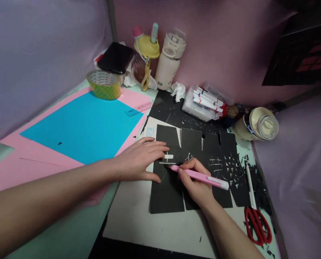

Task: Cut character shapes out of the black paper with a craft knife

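Note:
My right hand (198, 181) grips a pink craft knife (200, 176) with a white end. Its dark tip meets a black paper strip (167, 198) just below white cut-out lines. Fingers spread, my left hand (142, 158) lies on the left part of that strip and holds nothing. More black paper strips lie side by side to the right; one bears cut strokes (215, 162), and the one at the far right has many small cut-outs (232, 171). A pale board (133, 212) lies beneath them.
Red-handled scissors (257, 225) and a white pen (250, 187) lie at right among black scraps. Blue paper (87, 126), a tape roll (105, 86) and a ruler (140, 109) lie at left. Behind stand a white bottle (169, 63), a yellow-lidded cup (147, 46) and a marker box (200, 106).

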`<action>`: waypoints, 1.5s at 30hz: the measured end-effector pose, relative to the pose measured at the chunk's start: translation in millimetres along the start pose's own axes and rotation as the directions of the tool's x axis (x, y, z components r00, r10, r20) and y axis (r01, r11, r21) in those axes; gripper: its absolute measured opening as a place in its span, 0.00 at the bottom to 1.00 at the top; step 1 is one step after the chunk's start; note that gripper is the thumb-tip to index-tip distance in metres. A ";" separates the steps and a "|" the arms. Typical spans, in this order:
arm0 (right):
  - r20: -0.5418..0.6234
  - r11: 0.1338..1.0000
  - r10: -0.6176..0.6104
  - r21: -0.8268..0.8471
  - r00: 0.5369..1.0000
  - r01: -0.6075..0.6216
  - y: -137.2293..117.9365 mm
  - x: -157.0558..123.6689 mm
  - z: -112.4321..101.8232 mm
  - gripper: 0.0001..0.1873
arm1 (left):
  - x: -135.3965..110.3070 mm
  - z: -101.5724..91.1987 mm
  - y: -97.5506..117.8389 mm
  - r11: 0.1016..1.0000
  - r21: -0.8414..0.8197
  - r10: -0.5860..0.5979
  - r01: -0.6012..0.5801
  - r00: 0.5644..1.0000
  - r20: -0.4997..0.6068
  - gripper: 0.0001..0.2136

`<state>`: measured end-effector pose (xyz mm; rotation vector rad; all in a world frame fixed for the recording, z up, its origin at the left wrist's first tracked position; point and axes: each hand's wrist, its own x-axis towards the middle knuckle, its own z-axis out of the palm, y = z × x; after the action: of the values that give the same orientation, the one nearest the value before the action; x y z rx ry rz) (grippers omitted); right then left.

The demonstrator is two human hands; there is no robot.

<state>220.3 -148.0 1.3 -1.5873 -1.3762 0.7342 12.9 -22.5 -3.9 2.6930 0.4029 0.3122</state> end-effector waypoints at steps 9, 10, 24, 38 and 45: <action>0.026 1.000 0.022 -0.015 0.999 -0.021 -3.9 1.2 -1.3 0.08 | 0.5 -0.8 -0.1 1.000 -0.006 0.010 -0.010 1.000 -0.001 0.26; 0.023 1.000 0.024 -0.011 0.999 -0.024 -3.7 1.4 -1.5 0.08 | 0.6 -0.9 -0.2 1.000 -0.008 0.011 -0.011 1.000 -0.002 0.26; 0.062 0.999 0.040 -0.024 0.997 -0.038 -7.8 2.4 -1.7 0.08 | 0.9 -3.1 1.6 1.000 -0.027 0.001 -0.001 1.000 0.004 0.26; 0.079 0.999 0.048 -0.013 0.996 -0.047 -7.7 0.9 -1.1 0.08 | 1.1 -4.3 2.9 0.999 -0.048 -0.007 0.008 1.000 0.006 0.25; 0.002 0.998 0.053 0.035 0.999 -0.053 -3.7 0.1 -0.6 0.09 | 1.3 -4.6 3.4 0.999 -0.045 -0.015 0.015 1.000 0.007 0.26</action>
<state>219.2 -148.0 4.9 -1.6013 -1.3188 0.7868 13.6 -23.5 1.8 2.6447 0.4092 0.3050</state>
